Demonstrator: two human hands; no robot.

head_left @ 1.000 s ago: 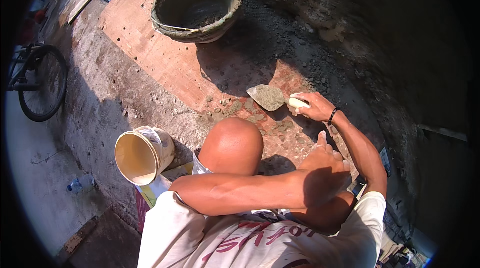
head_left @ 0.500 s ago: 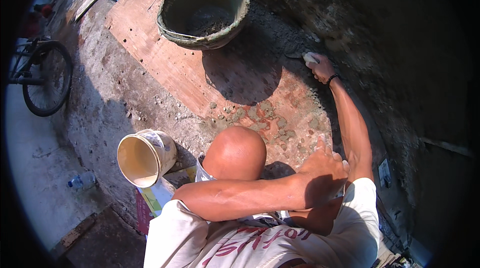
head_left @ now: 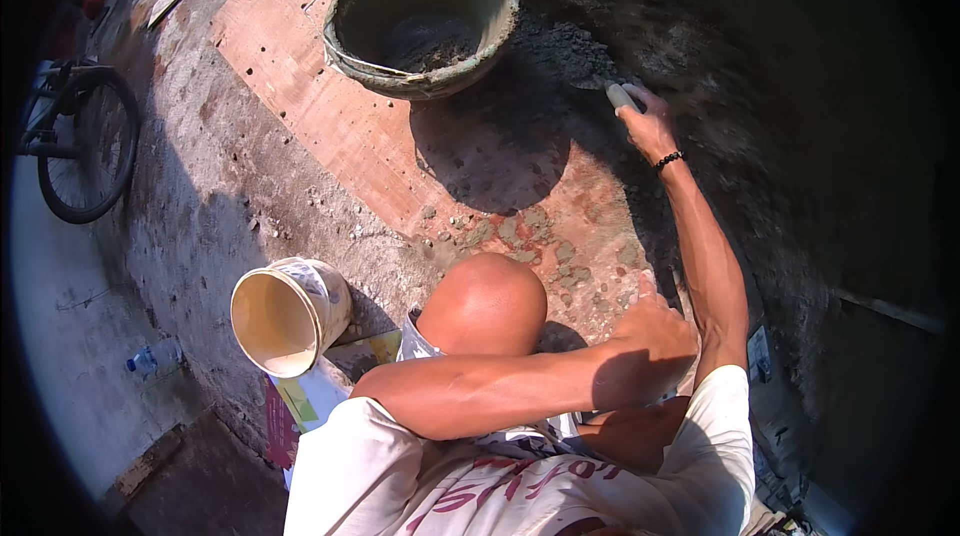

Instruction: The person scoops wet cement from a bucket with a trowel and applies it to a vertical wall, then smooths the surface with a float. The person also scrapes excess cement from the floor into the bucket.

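My right hand [head_left: 650,123] is closed round the pale handle of a trowel [head_left: 621,97]. Its blade, partly lost in shadow, touches a heap of wet grey mortar [head_left: 565,54] along the foot of the dark wall. Left of the heap stands a large dark mortar bucket [head_left: 425,86] with a wire handle and some mortar in its bottom. My left arm lies across in front of my bent knee. My left hand [head_left: 650,331] rests near my right forearm, its fingers loosely apart and whitish at the tips; nothing shows in it.
A reddish board [head_left: 330,126] lies under the bucket, with mortar splats [head_left: 530,226] near my knee. An off-white pail [head_left: 335,301] leans at the left. Farther left are a bicycle wheel [head_left: 130,136] and a plastic bottle [head_left: 155,358]. A rough dark wall [head_left: 760,126] rises at the right.
My right hand has moved slightly farther away with the trowel, up against the mortar heap, which shows more fully. My left hand has barely moved. The view has shifted a little.
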